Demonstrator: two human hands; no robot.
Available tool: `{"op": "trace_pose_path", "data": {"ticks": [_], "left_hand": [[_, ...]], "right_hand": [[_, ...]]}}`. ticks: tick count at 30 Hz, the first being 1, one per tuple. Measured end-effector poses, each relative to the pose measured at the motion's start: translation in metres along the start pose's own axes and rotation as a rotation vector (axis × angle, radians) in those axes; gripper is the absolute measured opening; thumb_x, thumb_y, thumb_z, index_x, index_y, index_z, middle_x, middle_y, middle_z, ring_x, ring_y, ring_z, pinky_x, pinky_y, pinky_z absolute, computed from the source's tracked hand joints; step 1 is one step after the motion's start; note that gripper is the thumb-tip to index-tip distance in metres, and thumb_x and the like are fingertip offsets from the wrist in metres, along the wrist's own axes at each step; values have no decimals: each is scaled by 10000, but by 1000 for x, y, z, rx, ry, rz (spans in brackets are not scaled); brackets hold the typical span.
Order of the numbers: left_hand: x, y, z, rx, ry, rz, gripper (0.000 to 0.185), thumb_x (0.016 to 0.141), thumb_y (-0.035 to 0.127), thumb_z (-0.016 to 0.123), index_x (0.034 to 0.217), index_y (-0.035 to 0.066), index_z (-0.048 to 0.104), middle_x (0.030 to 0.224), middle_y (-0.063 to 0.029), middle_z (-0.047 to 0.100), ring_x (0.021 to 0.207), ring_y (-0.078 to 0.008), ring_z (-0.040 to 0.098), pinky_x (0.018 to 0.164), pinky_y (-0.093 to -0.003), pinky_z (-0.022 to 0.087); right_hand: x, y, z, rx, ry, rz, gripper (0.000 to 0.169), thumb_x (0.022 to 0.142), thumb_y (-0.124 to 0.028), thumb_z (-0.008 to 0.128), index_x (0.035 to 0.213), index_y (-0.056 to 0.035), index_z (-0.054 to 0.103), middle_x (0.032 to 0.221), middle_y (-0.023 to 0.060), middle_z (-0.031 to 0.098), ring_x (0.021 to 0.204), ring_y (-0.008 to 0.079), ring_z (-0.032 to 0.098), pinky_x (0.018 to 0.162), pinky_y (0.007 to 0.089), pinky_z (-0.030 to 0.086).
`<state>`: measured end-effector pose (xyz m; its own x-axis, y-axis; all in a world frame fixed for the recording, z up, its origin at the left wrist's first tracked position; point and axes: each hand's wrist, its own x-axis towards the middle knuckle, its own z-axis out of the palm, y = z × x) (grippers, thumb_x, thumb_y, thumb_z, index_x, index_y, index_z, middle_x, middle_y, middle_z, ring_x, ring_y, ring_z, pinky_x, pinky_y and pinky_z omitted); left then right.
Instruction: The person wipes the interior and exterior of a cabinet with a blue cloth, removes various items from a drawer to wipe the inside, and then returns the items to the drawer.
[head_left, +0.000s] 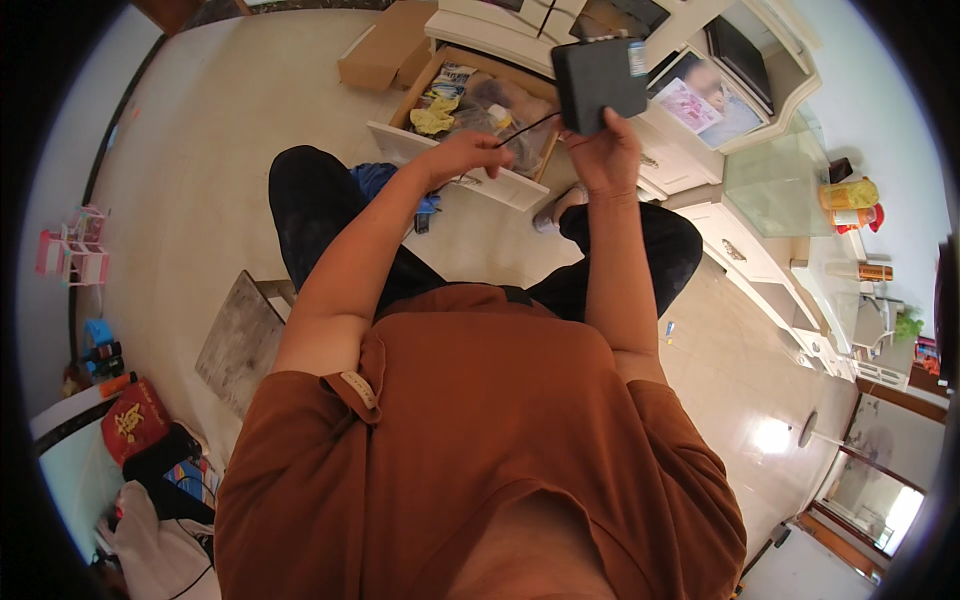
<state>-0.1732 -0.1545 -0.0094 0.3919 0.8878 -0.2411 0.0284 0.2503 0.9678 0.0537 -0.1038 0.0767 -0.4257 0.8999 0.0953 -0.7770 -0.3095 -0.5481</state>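
Note:
A flat black electronic box (600, 82) with a small label and connectors along its far edge is gripped in my right hand (606, 154), thumb on its near edge. From the box's left side runs a thin black cable (525, 132), which my left hand (472, 156) pinches between its fingers. Below both hands an open wooden drawer (386, 140) holds plastic bags, a yellow cloth or bag (435, 116) and a small bottle with a yellow cap (499, 115). The cable's far end cannot be made out clearly.
A cardboard box (390, 45) stands left of the drawer. The white cabinet (675, 161) extends to the right, with photos (701, 101) and a glass top. Between my legs and the drawer lie a blue bag (373, 178) and a black adapter (422, 223). A worn stool (244, 337) is at my left.

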Motion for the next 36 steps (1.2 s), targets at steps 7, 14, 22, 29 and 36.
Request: {"op": "trace_pose_path", "data": {"ticks": [7,14,22,29,36], "left_hand": [[-39,-88,-56,320,298,-46,369,933,328,603,813,-14,671,735,-51,646,714,-172,609,692,-309,474],[-32,-14,-43,-69,321,-4,331,968,352,566,832,56,626,705,-47,642,643,-115,609,606,-264,479],[-29,66,-15,-375,381,310,287,971,343,578,860,82,626,762,14,591,674,-100,554,613,-252,444],[-28,92,0,-530,365,326,271,973,367,569,948,110,652,867,17,614,816,-116,574,727,-282,460],[-20,64,7,-340,85,203,364,934,250,600,1259,91,568,1156,-34,623,1077,-177,572,946,-336,429]], "right_hand": [[3,-34,6,19,43,-120,544,751,-137,680,1246,15,515,1143,216,613,1011,374,593,927,523,462],[-6,-10,-24,14,-20,103,579,760,-95,695,1301,-18,504,1258,184,594,1154,351,578,1007,550,438],[-27,74,-13,63,-8,395,576,754,-24,695,1298,-23,508,1288,114,590,1185,285,574,1059,420,427],[-16,57,-6,1,-57,330,568,773,-67,691,1301,-8,492,1270,120,597,1180,278,578,1040,406,442],[5,26,24,3,-98,160,552,786,-101,696,1290,-15,489,1205,126,621,1084,296,623,930,442,505]]}}
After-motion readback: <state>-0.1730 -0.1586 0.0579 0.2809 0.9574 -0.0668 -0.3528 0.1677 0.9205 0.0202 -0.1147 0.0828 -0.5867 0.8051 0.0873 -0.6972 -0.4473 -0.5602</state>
